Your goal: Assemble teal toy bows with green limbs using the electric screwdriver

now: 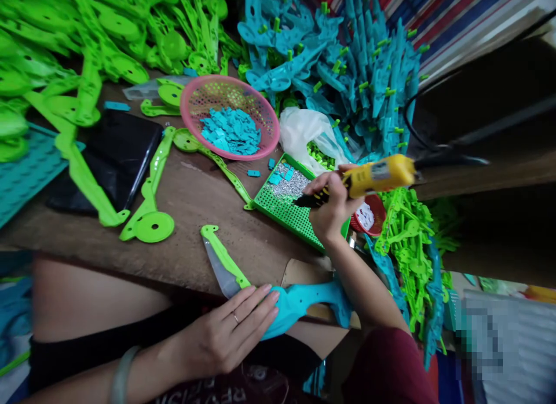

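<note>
My left hand, fingers laid together, holds down a plastic toy-like piece at the table's front edge; the thumb is hidden. The piece has a curved blue body, a bright green arm and a translucent grey blade-shaped strip. My right hand is closed around a yellow and black electric screwdriver. Its dark tip points left, over a green perforated tray of small silvery screws and a few blue chips.
A pink basket of blue chips stands behind the tray. Green parts and blue parts are heaped at the back. A black flat device lies left. A red basket with white pieces sits right. A cable trails from the screwdriver.
</note>
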Motion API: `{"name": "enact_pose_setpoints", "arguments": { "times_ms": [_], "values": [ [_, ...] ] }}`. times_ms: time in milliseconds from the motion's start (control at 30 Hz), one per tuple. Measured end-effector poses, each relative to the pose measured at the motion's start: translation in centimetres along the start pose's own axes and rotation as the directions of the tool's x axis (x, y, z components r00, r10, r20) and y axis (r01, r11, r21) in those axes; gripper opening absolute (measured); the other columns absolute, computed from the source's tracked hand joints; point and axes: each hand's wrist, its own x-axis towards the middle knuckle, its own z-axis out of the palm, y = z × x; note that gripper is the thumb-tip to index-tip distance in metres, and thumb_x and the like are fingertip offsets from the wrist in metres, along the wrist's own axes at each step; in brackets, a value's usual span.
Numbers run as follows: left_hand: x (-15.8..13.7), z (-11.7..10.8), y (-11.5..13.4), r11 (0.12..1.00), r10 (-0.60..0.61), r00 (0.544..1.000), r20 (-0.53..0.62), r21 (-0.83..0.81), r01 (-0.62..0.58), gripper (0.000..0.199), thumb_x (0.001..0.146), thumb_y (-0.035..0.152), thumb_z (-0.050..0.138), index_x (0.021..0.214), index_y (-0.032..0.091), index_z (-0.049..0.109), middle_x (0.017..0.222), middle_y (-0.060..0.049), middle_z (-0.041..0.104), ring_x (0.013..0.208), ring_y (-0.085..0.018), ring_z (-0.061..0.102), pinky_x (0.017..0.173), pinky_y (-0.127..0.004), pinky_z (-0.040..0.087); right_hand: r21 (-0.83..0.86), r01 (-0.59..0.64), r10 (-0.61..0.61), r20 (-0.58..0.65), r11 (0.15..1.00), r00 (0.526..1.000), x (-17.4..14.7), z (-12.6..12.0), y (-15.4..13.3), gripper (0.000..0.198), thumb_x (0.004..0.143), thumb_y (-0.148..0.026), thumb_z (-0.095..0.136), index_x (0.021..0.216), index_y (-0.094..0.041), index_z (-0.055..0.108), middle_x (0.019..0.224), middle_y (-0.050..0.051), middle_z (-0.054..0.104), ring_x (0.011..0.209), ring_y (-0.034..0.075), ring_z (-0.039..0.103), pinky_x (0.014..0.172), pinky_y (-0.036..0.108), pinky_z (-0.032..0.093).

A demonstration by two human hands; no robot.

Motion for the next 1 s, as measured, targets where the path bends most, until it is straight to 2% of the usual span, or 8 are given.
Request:
{"name": "enact_pose_setpoints", "arguments": {
  "times_ms": [167,333,533,700,833,900,933,1000],
  "values": [
    [-0.1,0.4,-0.1,1.000,-0.004,1.000,-0.011,0.017,0.005,0.041,0.098,0.017,0.044,0.134,0.004,0.058,0.141,-0.020,0.058,0.129,-0.032,0.057,0.113,-0.047,0.045,0.140,-0.044,0.023,0.150,0.989,0.988,-3.0,5.5,-3.7,0.027,0.088,-0.042,0.060,0.106,-0.029,0.046,0.058,-0.011,0.045,0.041,0.009,0.047,0.040,0.023,0.044],
    [0.0,0.4,-0.4,1.000,-0.023,0.998,-0.063,0.009,0.024,0.039,0.096,0.021,0.050,0.130,0.004,0.061,0.137,-0.019,0.062,0.126,-0.032,0.060,0.109,-0.046,0.049,0.242,-0.258,0.156,0.373,0.935,0.915,-6.1,9.6,-2.4,0.029,0.087,-0.045,0.063,0.104,-0.026,0.048,0.061,-0.010,0.049,0.043,0.009,0.051,0.042,0.024,0.048],
    [0.1,0.6,-0.7,0.999,-0.049,0.994,-0.096,-0.011,0.048,0.038,0.097,0.022,0.049,0.129,0.006,0.063,0.135,-0.016,0.064,0.125,-0.030,0.060,0.106,-0.042,0.051,0.230,-0.359,0.230,0.445,0.905,0.865,-6.8,11.0,-1.4,0.034,0.086,-0.043,0.067,0.106,-0.025,0.046,0.060,-0.010,0.049,0.044,0.010,0.051,0.043,0.024,0.046],
    [0.1,0.7,-0.8,0.996,-0.082,0.992,-0.100,-0.050,0.077,0.038,0.096,0.022,0.052,0.130,0.007,0.062,0.135,-0.015,0.064,0.125,-0.028,0.060,0.106,-0.040,0.050,0.168,-0.335,0.203,0.527,0.927,0.825,-7.2,11.2,-1.3,0.035,0.085,-0.046,0.067,0.103,-0.027,0.043,0.061,-0.011,0.048,0.044,0.009,0.049,0.044,0.025,0.047],
    [0.1,-0.4,-1.5,0.956,-0.138,0.984,-0.115,-0.276,0.101,0.041,0.101,0.039,0.050,0.124,0.008,0.062,0.132,-0.013,0.065,0.124,-0.024,0.060,0.107,-0.036,0.049,0.207,-0.282,0.148,0.496,0.937,0.856,-6.2,10.7,-2.5,0.033,0.087,-0.042,0.064,0.107,-0.028,0.042,0.059,-0.011,0.048,0.043,0.010,0.050,0.042,0.023,0.047],
    [0.1,-1.3,-2.2,0.852,-0.350,0.912,-0.215,-0.477,0.215,0.042,0.100,0.047,0.049,0.116,0.010,0.062,0.121,-0.013,0.069,0.117,-0.022,0.063,0.102,-0.034,0.053,0.261,-0.201,0.064,0.452,0.944,0.890,-5.4,10.3,-3.8,0.028,0.088,-0.037,0.062,0.107,-0.028,0.044,0.058,-0.011,0.049,0.042,0.009,0.051,0.040,0.022,0.047],
    [0.2,-1.8,-2.7,0.758,-0.523,0.816,-0.245,-0.572,0.314,0.036,0.099,0.045,0.052,0.113,0.012,0.060,0.114,-0.012,0.070,0.110,-0.020,0.065,0.095,-0.032,0.057,0.277,-0.166,0.030,0.437,0.947,0.899,-5.0,10.1,-4.6,0.025,0.089,-0.034,0.061,0.106,-0.029,0.044,0.058,-0.011,0.050,0.042,0.009,0.051,0.040,0.022,0.047],
    [0.5,-2.6,-4.0,0.490,-0.816,0.548,-0.186,-0.724,0.484,0.024,0.096,0.033,0.061,0.113,0.016,0.057,0.103,-0.008,0.070,0.093,-0.016,0.069,0.077,-0.026,0.060,0.281,-0.132,-0.001,0.427,0.951,0.904,-4.4,9.6,-6.3,0.020,0.089,-0.032,0.059,0.104,-0.029,0.046,0.058,-0.011,0.051,0.040,0.009,0.049,0.039,0.022,0.047]
  ]
}}
